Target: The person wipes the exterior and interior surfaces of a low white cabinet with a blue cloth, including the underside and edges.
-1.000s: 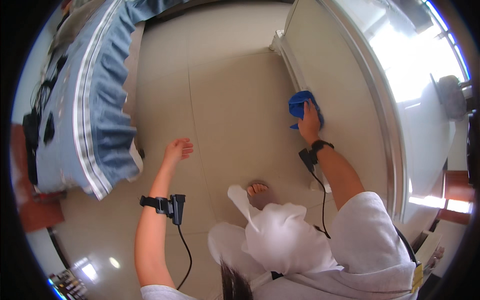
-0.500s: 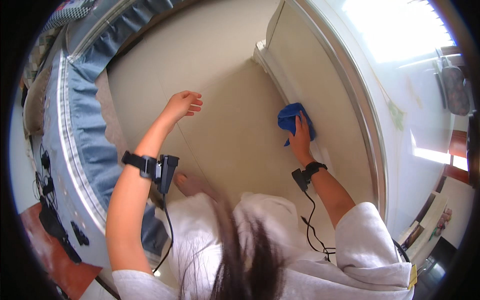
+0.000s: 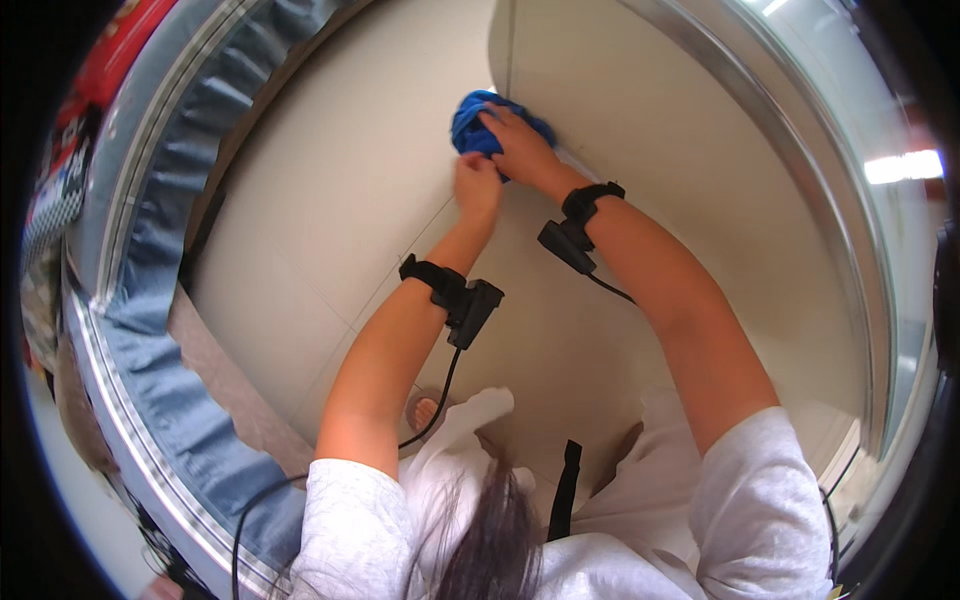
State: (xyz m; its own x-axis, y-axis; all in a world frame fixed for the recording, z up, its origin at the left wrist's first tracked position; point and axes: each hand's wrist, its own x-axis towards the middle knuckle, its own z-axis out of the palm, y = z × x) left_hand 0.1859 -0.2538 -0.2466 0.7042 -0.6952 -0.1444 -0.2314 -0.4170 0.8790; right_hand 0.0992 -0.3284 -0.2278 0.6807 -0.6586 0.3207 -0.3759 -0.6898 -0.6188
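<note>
A crumpled blue cloth (image 3: 476,124) is at the lower corner of the pale cabinet panel (image 3: 640,130), close to the floor. My right hand (image 3: 528,150) lies over it, fingers bent around the fabric and gripping it. Just below and to the left, my left hand (image 3: 477,188) has its fingers curled in at the cloth's lower edge, closed on the fabric there. The two hands nearly meet. Part of the cloth is hidden under my right palm. Each wrist wears a black strap with a small black device.
Along the left runs a bed with a blue ruffled skirt (image 3: 165,390). Light floor tiles (image 3: 300,230) lie between bed and cabinet. The cabinet's metal-trimmed edge (image 3: 850,210) curves down the right. Black cables (image 3: 447,400) hang from the wrist devices. My foot (image 3: 426,408) is below.
My right hand has carried the cloth forward and left along the cabinet's base. My left hand, apart and empty before, has come over to the cloth. The view has shifted too.
</note>
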